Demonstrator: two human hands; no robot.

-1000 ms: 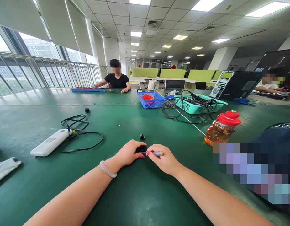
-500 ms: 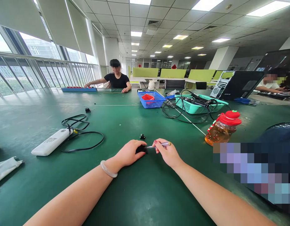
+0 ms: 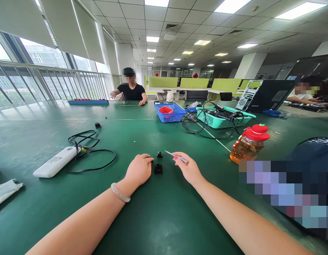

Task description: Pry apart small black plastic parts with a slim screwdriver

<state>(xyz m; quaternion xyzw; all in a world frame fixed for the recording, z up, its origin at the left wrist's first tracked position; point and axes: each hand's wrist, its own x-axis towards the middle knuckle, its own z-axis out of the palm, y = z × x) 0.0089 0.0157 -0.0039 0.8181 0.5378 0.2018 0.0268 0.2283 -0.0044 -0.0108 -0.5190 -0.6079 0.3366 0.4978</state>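
A slim screwdriver (image 3: 169, 153) with a clear purplish handle is gripped in my right hand (image 3: 189, 168), its blade pointing left and clear of the parts. Between my hands a small square black housing (image 3: 158, 169) rests on the table, with a round feature on top. Just beyond it lies a small black component (image 3: 160, 154) with shiny metal bits. My left hand (image 3: 139, 169) is to the left of the housing, apart from it, fingers drawn together. A small dark bit shows at its fingertips, too little to name.
On the green table (image 3: 164, 216), a white power bank (image 3: 57, 162) with a black cable (image 3: 100, 150) lies left. A bottle (image 3: 245, 147) of amber liquid stands right. Farther back are a blue basket (image 3: 170, 116) and a green basket (image 3: 222, 120) of cables. A person (image 3: 132, 90) sits opposite.
My left hand has let go of the black housing and moved left, uncovering it. The screwdriver has come away from the housing and now points up and left. The person opposite has lifted a hand.
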